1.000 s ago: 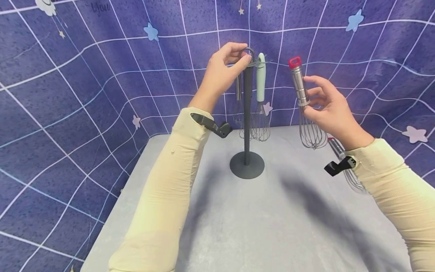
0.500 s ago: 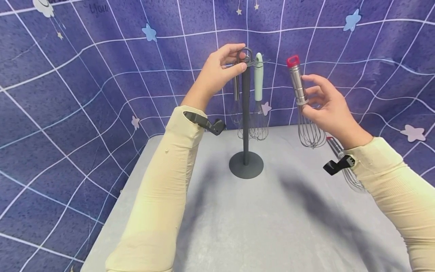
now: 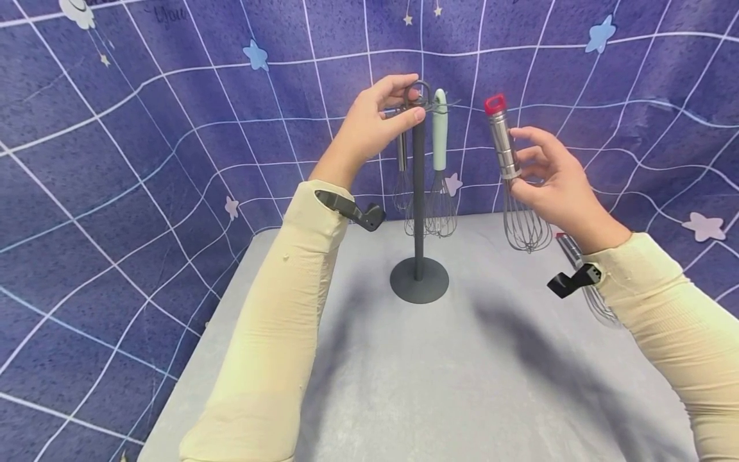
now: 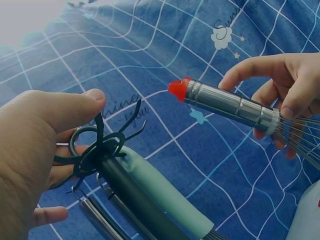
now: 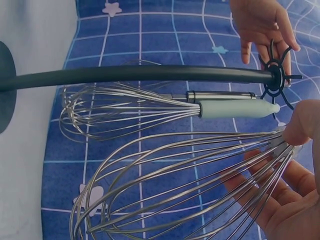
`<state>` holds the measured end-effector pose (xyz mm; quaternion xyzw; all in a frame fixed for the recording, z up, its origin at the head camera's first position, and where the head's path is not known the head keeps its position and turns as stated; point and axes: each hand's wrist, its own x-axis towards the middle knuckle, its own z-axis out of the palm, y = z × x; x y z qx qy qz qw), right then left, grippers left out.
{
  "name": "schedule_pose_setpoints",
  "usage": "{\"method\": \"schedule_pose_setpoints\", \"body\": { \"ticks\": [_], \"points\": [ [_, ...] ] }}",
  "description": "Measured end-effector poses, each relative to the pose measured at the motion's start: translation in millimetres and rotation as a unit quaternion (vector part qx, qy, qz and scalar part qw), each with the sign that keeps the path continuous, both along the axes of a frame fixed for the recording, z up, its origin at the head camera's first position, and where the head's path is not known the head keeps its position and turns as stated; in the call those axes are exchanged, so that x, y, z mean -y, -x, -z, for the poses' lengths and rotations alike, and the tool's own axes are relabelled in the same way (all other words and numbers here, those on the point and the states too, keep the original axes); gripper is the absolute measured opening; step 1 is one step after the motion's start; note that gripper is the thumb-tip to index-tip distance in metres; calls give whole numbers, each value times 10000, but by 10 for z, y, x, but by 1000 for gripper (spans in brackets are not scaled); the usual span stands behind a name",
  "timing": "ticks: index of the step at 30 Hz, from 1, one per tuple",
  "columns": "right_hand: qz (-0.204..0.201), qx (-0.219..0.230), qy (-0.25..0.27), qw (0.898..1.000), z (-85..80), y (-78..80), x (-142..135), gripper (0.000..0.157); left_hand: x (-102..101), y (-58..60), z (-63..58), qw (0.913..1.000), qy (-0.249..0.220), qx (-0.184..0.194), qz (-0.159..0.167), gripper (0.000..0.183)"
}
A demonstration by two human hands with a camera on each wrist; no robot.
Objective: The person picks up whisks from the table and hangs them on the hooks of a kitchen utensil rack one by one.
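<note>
In the head view my left hand (image 3: 378, 122) is at the top of a dark grey stand (image 3: 419, 192), thumb and fingers on either side of its hooks and top ring. A whisk with a pale green handle (image 3: 440, 138) hangs from the stand's right side. Behind the post hang metal-handled whisks, one with a slim steel handle (image 4: 97, 217). To the right, my right hand (image 3: 551, 176) pinches a steel-handled whisk (image 3: 505, 147) by the lower handle, red loop upward, wires (image 5: 165, 185) downward. This whisk is held in the air, apart from the stand.
The stand's round base (image 3: 419, 280) rests on a grey-white table (image 3: 404, 385). Another red-tipped whisk (image 3: 571, 250) lies on the table, partly hidden behind the right wrist. A blue gridded cloth (image 3: 173, 128) with stars surrounds the table at the back and left.
My left thumb has moved slightly down off the top ring. The right hand, with its whisk, has drifted a little left toward the stand.
</note>
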<state>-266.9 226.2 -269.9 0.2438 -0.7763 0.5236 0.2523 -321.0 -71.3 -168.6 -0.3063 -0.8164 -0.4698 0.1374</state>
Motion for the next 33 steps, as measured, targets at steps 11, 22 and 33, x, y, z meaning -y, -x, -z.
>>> {"method": "schedule_pose_setpoints", "body": {
  "ticks": [11, 22, 33],
  "points": [
    [-121, -15, 21, 9999, 7, 12, 40, 74, -22, -25, 13, 9999, 74, -40, -143, 61],
    [-223, -85, -14, 9997, -5, 4, 85, 73, -15, -51, 9, 9999, 96, 8, -136, 62],
    [-275, -36, 42, 9996, -3, 16, 139, 74, -15, -49, 9, 9998, 87, 14, -166, 63]
  ]
}}
